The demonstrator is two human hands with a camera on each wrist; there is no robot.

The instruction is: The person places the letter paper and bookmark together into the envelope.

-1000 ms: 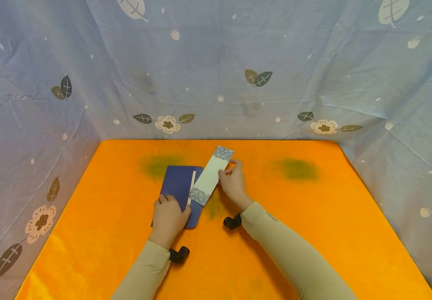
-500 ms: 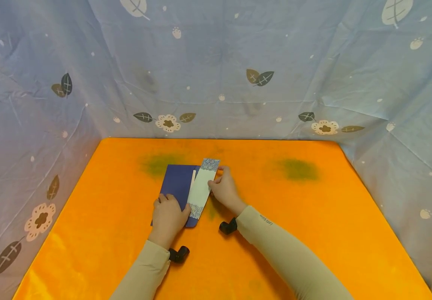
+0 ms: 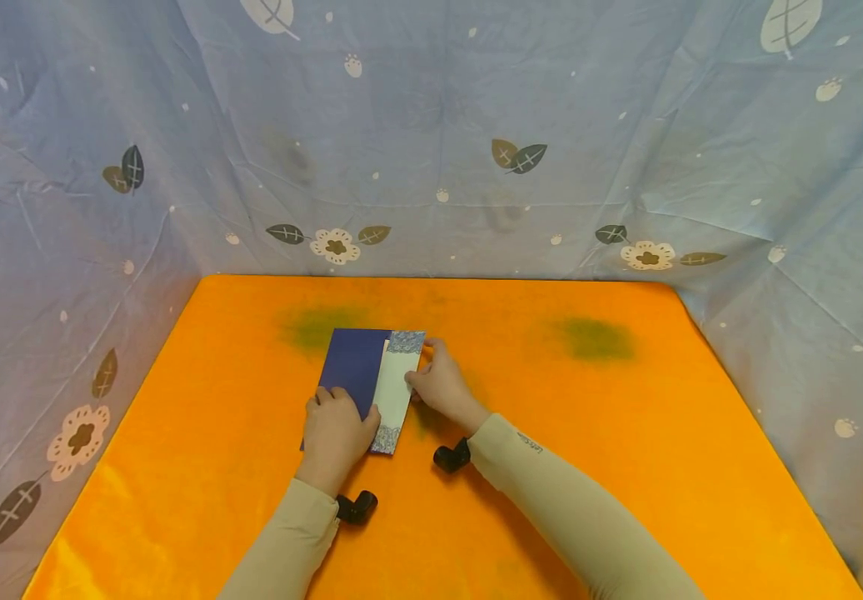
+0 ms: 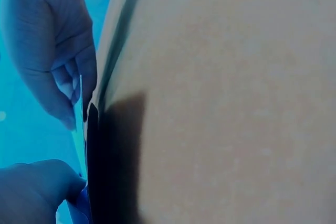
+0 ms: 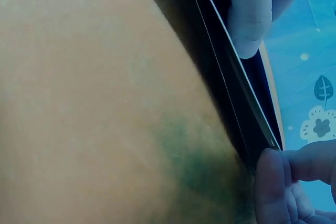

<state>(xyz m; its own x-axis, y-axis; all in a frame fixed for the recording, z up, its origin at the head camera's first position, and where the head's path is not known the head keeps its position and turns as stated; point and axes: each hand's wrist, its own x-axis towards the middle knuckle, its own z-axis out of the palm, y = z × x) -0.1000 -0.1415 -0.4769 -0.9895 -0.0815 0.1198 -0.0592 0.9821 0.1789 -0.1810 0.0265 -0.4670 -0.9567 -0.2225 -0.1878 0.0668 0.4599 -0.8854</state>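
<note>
A dark blue envelope point(image 3: 356, 358) lies on the table. My left hand point(image 3: 336, 433) holds it across its lower half, with fingertips near its left edge and thumb by the mouth on the right. A pale card point(image 3: 397, 379) with grey-blue lace-patterned ends lies over the envelope's flap, its long side along the mouth. My right hand point(image 3: 439, 383) pinches the card's right edge between thumb and fingers. The right wrist view shows the card edge-on, with the right fingertips point(image 5: 270, 177) at its near corner. Whether its left edge is inside the mouth is unclear.
An orange cloth point(image 3: 589, 467) with faint green patches covers the table. Blue-grey curtains point(image 3: 439, 125) printed with leaves and flowers enclose the back and both sides. Black wrist cameras point(image 3: 356, 507) sit at both cuffs.
My right hand has brought the card left and towards me, turning it from a slant until it lines up with the envelope and covers its flap. My left hand has stayed in place.
</note>
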